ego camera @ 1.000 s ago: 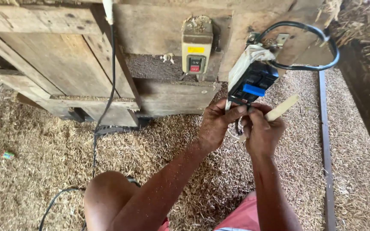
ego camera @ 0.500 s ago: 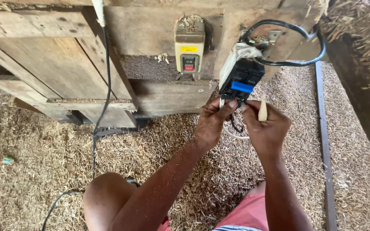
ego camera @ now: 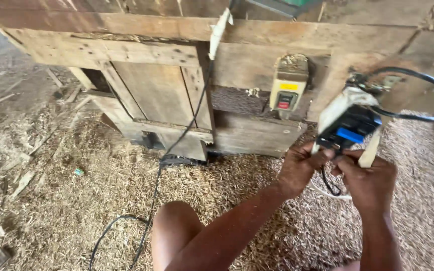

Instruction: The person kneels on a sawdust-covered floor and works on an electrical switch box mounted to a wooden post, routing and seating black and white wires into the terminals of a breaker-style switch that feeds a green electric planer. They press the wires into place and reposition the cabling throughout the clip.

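A big wooden structure (ego camera: 156, 85) of planks and boards fills the upper part of the view, standing on a floor (ego camera: 76, 211) covered in wood shavings. A black cable (ego camera: 177, 145) runs down its front and trails across the shavings. A yellowish switch box (ego camera: 287, 89) with a red button is fixed to the boards. Right of it hangs a black and blue electrical box (ego camera: 350, 130) on a white casing, just below a looping black cord (ego camera: 418, 95). The left hand (ego camera: 300, 168) touches the box's lower edge, fingers curled against it. The right hand (ego camera: 370, 183) is just beside it, fingers pinching a pale wooden stick (ego camera: 368, 149) upright.
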